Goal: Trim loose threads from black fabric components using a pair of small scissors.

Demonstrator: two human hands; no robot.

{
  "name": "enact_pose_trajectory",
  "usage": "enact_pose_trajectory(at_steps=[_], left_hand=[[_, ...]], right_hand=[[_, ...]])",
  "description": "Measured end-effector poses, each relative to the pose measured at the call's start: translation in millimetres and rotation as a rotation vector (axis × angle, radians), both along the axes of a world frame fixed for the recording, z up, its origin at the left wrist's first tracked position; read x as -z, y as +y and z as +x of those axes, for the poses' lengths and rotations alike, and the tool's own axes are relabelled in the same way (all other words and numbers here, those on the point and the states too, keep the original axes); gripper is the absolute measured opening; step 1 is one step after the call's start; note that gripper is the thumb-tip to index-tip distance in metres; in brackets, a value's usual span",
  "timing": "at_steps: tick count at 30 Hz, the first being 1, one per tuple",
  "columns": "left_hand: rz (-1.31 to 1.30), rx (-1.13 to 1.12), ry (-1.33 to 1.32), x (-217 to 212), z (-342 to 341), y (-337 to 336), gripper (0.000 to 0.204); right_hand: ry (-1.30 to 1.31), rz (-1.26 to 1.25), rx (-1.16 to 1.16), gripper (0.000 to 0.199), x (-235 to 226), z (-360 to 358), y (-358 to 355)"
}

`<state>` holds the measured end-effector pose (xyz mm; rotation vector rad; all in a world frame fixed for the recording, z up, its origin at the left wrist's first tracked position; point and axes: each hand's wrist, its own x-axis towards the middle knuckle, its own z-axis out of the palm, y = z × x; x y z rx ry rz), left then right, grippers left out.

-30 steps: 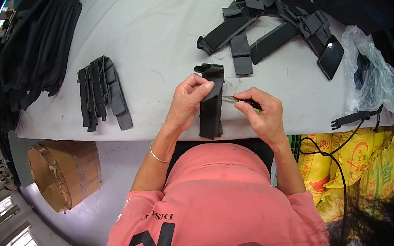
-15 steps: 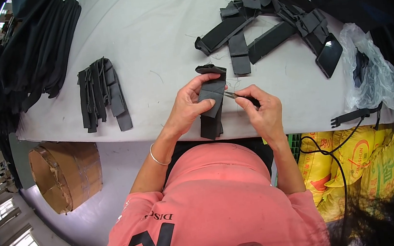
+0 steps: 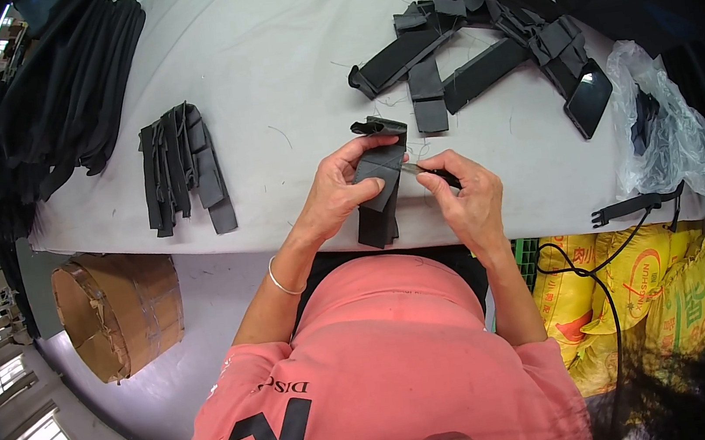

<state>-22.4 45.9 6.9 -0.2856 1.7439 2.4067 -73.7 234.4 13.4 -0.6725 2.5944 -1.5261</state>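
Note:
My left hand (image 3: pixel 339 193) grips a black folded strap piece (image 3: pixel 381 203) at the near edge of the white table (image 3: pixel 264 72), thumb pressed on its front. The piece hangs down past the table edge, and its top end is bunched up. My right hand (image 3: pixel 466 197) holds a small thread snipper (image 3: pixel 426 171), its metal tip touching the right side of the strap piece.
A pile of loose black strap pieces (image 3: pixel 469 21) lies at the far right, with a dark phone (image 3: pixel 588 99) beside it. A neat stack of finished pieces (image 3: pixel 183 166) sits at left. Black fabric bundles (image 3: pixel 48 108), a plastic bag (image 3: pixel 667 129), a cardboard box (image 3: pixel 121 310) and yellow sacks (image 3: pixel 643 290) surround the table.
My left hand moved from the strap's top end down onto its middle and now grips it. My right hand brought the snipper tip closer against the piece.

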Motion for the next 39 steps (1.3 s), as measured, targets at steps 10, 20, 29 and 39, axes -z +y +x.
enact_pose_trajectory(at_steps=[10, 20, 29, 39], left_hand=[[0.026, -0.008, -0.014, 0, 0, -1, 0.054], [-0.042, 0.049, -0.009, 9, 5, 2, 0.024], [-0.551, -0.06, 0.523, -66, 29, 17, 0.045], [-0.119, 0.077, 0.068, -34, 13, 0, 0.041]], right_hand=[[-0.067, -0.077, -0.037, 0.013, 5, -6, 8], [-0.075, -0.155, -0.037, 0.022, -13, -24, -22], [-0.499, -0.665, -0.16, 0.017, -73, -19, -15], [-0.573, -0.478, -0.204, 0.017, -31, -30, -36]])
